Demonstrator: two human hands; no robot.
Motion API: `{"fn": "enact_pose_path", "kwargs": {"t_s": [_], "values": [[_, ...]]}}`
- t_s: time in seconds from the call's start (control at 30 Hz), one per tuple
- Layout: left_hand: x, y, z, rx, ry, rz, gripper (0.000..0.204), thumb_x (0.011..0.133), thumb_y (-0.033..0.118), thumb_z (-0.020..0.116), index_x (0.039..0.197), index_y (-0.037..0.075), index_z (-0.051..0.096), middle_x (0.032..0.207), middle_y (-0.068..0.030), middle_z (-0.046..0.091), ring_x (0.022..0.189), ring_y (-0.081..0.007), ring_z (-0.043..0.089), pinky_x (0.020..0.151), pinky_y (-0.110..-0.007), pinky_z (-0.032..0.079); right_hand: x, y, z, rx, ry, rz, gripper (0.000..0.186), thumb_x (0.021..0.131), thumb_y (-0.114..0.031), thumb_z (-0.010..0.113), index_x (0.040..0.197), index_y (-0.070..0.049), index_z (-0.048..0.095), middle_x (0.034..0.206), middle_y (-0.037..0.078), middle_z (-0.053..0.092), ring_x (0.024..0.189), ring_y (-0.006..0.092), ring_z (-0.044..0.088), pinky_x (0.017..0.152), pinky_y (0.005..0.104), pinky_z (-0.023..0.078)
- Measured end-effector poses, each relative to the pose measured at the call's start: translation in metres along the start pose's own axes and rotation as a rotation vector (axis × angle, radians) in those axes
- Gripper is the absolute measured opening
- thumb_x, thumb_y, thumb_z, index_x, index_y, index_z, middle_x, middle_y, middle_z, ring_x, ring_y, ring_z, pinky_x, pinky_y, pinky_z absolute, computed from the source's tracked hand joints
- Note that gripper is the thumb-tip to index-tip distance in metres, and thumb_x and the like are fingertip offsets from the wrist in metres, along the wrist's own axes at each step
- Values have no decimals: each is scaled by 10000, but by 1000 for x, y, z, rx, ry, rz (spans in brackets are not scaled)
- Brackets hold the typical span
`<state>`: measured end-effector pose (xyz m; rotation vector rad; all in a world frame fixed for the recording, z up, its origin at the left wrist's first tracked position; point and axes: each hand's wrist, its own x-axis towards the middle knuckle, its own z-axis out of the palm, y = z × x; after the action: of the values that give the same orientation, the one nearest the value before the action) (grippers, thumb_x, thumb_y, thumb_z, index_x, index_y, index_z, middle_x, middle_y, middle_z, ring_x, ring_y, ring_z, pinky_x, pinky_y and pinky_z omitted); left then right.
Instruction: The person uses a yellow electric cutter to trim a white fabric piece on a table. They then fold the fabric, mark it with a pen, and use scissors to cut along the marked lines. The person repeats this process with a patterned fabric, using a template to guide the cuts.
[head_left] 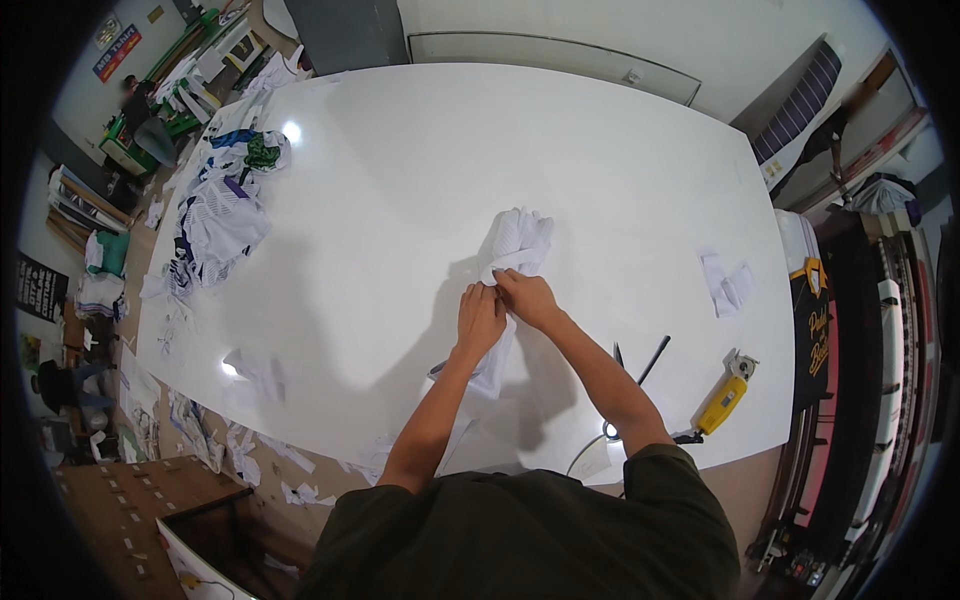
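A white cloth bundle (524, 242) lies near the middle of the big white table (400, 170), its far end bunched into soft, fluted folds and its near end trailing loosely back between the person's forearms. Both hands meet at the narrow part of it: the left hand (482, 318) has its fingers curled in and closed on the cloth, while the right hand (528, 296), just beside it and a little farther from the body, is gripping the same bundle with bent fingers (exactly what each fingertip pinches is too small to make out). The two hands are close together, nearly fingertip to fingertip.

To the right, a yellow handheld cutter (722, 404) with a round metal head rests near the table's edge, and a slim black rod (655, 358) stands out beside the right forearm. Farther up on that side lie some white cloth pieces (728, 287). Along the left side spreads a heap of fabric (225, 225), mostly white with blue, green and purple patches, and nearer the person sits a crumpled white scrap (258, 374). Pale offcuts (243, 455) litter the floor at the lower left
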<state>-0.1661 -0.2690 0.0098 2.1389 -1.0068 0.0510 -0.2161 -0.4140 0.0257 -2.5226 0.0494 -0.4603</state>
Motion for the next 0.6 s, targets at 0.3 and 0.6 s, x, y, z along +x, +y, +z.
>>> {"fn": "enact_pose_path", "kwargs": {"t_s": [0.3, 0.6], "values": [[0, -3, -6, -22, 5, -3, 98, 881, 45, 615, 958, -16, 616, 969, -187, 599, 972, -389, 571, 883, -491, 466, -22, -8, -15, 377, 337, 533, 134, 950, -45, 613, 1054, 12, 676, 724, 148, 630, 633, 268, 610, 639, 429, 454], [4, 13, -7, 26, -108, 23, 182, 823, 5, 591, 994, -49, 622, 1010, -207, 619, 999, -405, 567, 916, -509, 462, -27, -20, -5, -34, 280, -62, 281, 810, -36, 690, 1087, -49, 645, 1031, 80, 675, 1005, 277, 636, 966, 437, 420]]}}
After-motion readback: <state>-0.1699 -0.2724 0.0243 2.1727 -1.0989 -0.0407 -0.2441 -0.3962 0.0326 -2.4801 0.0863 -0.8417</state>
